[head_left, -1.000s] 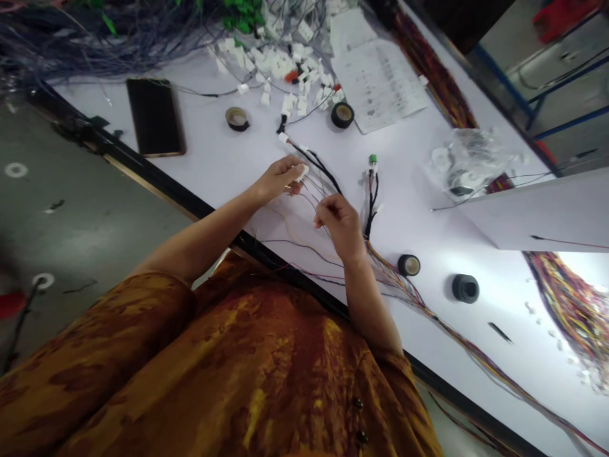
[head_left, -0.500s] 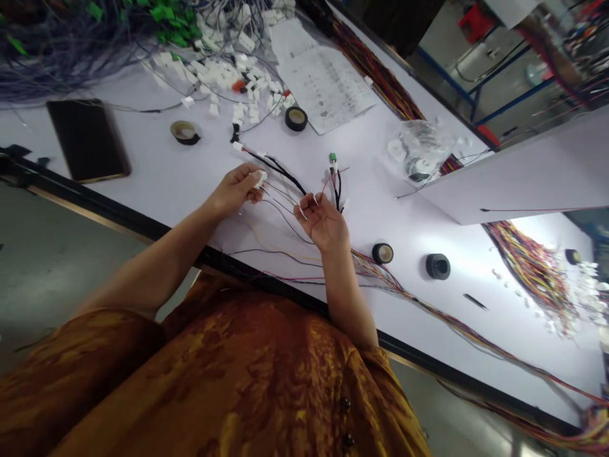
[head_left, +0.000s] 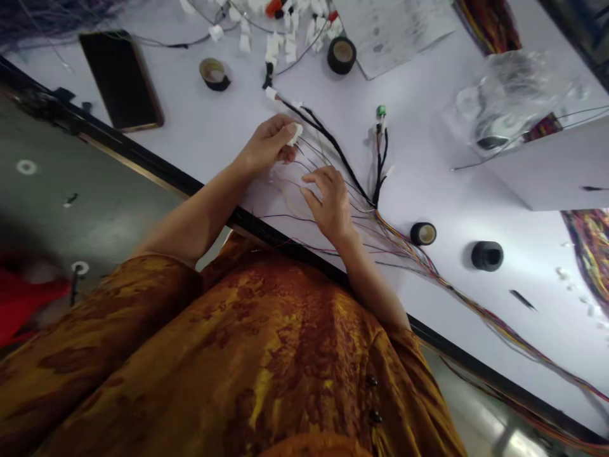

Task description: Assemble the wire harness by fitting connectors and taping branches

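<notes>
Two hands over a white-topped table, shown left to right from the head camera. Far left of the fingers lies a dark smartphone. Beyond the left fingertips stand a tape roll and a scatter of white connectors.

The left hand is curled narrow, its fingers holding a small white plastic connector. Thin wires fan from it toward the right hand.

Latest change: the right fingers, open and upturned a moment earlier, now turn down over these wires, slightly apart. Whether they grip a wire cannot be told.

Just beyond them runs a black-sheathed harness branch, and further right stands a second branch with a green-tipped connector. Right of the fingers lie a printed paper sheet and two black tape rolls.

Furthest right, a clear plastic bag, the only container in view, holds dark items too crumpled to identify.
</notes>
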Demonstrator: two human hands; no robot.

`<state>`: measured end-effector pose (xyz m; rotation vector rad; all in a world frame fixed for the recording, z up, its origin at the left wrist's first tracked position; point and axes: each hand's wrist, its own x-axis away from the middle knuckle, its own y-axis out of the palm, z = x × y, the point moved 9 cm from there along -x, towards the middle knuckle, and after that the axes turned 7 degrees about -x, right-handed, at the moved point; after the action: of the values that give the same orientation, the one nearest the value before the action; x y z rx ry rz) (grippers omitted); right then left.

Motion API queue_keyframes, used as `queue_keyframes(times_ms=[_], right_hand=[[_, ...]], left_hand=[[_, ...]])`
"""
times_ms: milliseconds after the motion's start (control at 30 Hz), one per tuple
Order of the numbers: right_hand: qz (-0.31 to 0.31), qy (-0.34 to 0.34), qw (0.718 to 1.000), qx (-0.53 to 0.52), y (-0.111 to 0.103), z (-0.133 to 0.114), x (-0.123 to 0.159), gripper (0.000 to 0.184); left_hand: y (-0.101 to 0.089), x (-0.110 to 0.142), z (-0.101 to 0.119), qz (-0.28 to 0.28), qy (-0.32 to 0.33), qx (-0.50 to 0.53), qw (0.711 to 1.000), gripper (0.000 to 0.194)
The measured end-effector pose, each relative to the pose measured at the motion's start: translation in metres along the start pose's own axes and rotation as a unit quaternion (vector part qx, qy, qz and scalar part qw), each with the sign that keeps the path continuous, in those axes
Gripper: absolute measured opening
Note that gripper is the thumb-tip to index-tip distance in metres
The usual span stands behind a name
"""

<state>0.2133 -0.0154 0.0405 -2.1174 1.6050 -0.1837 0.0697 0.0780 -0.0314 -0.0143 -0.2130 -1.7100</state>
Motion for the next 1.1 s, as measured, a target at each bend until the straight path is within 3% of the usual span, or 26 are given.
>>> queue_keyframes(times_ms=[100,233,300,367,467,600,667,767,867,1100], right_hand=[[-0.080,-0.047,0.990,0.103,0.012,-0.019,0.022,0.014],[-0.263,-0.014,0.943,0.204,0.042,-0.016,0.058,0.015],[-0.302,0.011,0.923,0.237,0.052,-0.012,0.065,0.014],[-0.310,0.027,0.929,0.203,0.060,-0.015,0.062,0.014],[-0.280,0.041,0.954,0.101,0.066,-0.031,0.044,0.011],[-0.245,0.030,0.968,-0.047,0.063,-0.055,0.012,0.014],[-0.176,0.034,0.975,-0.131,0.047,-0.054,-0.012,0.015],[-0.029,0.055,0.975,-0.215,0.011,-0.030,-0.048,0.015],[0.052,0.078,0.969,-0.227,-0.011,0.001,-0.069,0.014],[0.034,0.078,0.987,-0.139,-0.006,0.021,-0.065,0.017]], left_hand=[[0.001,0.000,-0.001,-0.009,0.003,0.014,1.000,0.015],[0.003,0.001,0.000,-0.020,0.005,0.016,1.000,0.014],[0.004,0.001,0.001,-0.026,0.005,0.016,1.000,0.015],[0.004,0.002,0.002,-0.029,0.005,0.017,0.999,0.015],[0.005,0.003,0.002,-0.031,0.004,0.019,0.999,0.018],[0.006,0.005,0.002,-0.042,-0.007,0.026,0.999,0.027],[0.006,0.007,0.005,-0.039,-0.010,0.030,0.999,0.031],[0.005,0.009,0.007,-0.030,-0.029,0.044,0.998,0.034],[0.007,0.011,0.005,-0.042,-0.060,0.079,0.994,0.037],[0.012,0.012,0.002,-0.064,-0.091,0.144,0.983,0.034]])
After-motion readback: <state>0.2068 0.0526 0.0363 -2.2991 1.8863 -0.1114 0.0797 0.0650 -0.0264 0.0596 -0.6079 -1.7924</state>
